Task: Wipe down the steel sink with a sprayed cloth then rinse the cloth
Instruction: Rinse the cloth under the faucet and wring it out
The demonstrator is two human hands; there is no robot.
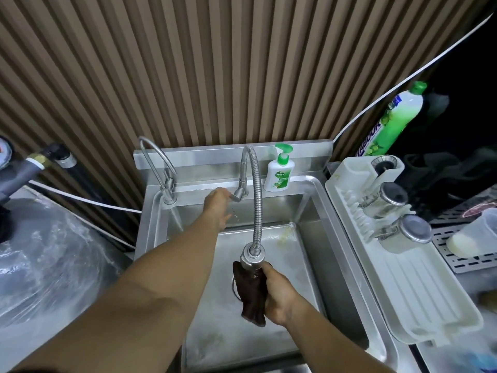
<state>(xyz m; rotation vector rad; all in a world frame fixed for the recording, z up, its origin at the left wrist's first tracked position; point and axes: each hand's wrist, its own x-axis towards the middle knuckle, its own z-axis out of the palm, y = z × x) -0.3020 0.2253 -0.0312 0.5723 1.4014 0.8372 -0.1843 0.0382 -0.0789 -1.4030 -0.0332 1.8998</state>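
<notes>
Head view, right hand (279,294) gripping cloth (251,294) (dark)

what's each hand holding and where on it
Right hand grips the dark cloth around its bunched middle, under the spray head. Left hand reaches the tap lever; its grip cannot be told.

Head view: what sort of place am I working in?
Probably a kitchen or café wash-up corner: a steel sink with a flexible tap, a drying rack holding steel jugs, and a dish-soap bottle behind it.

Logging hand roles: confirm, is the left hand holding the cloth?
No, the right hand grips the cloth; the left hand is at the tap lever.
</notes>
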